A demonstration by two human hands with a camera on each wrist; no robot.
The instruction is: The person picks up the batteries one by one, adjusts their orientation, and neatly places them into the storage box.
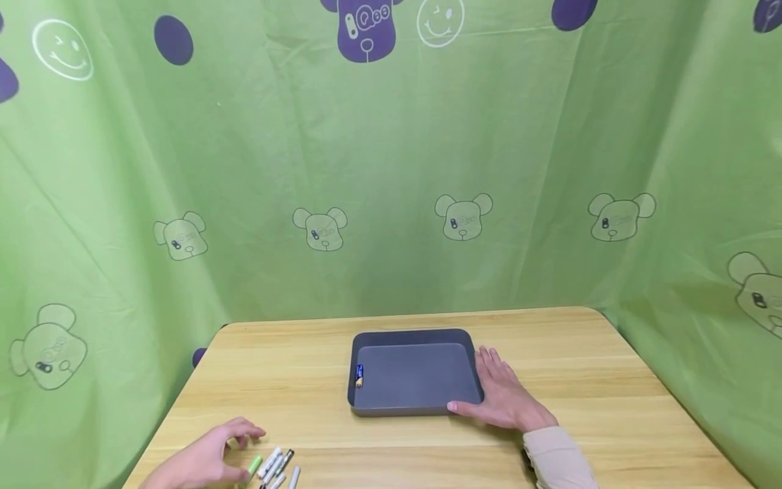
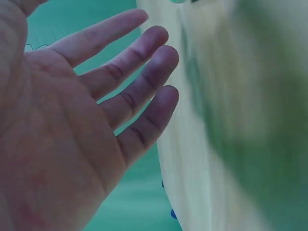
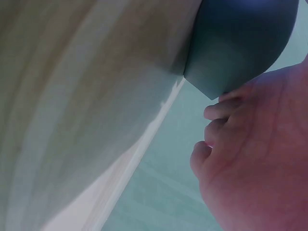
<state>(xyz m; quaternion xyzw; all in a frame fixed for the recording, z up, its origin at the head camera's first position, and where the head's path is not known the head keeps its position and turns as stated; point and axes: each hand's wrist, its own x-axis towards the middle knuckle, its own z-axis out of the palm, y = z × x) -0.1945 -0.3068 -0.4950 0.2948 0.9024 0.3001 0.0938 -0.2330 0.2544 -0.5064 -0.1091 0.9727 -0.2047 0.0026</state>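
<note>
Several pens (image 1: 266,466) lie loose on the table (image 1: 293,380) beside the left hand (image 1: 210,455), its fingers spread, and I judge a careless sweep could roll them away while the spread right hand (image 1: 502,401) rests against the tray (image 1: 415,377)

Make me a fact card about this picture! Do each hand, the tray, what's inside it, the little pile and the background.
Left hand: fingers loosely bent, beside the pile; touching it or not is hard to tell
Right hand: at the tray's near right corner, thumb on the near side
Tray: dark gray, on a wooden table
Inside: one blue-and-gold battery, by the left wall
Pile: small cylinders, probably batteries; one green
Background: green curtain with bear faces
</note>
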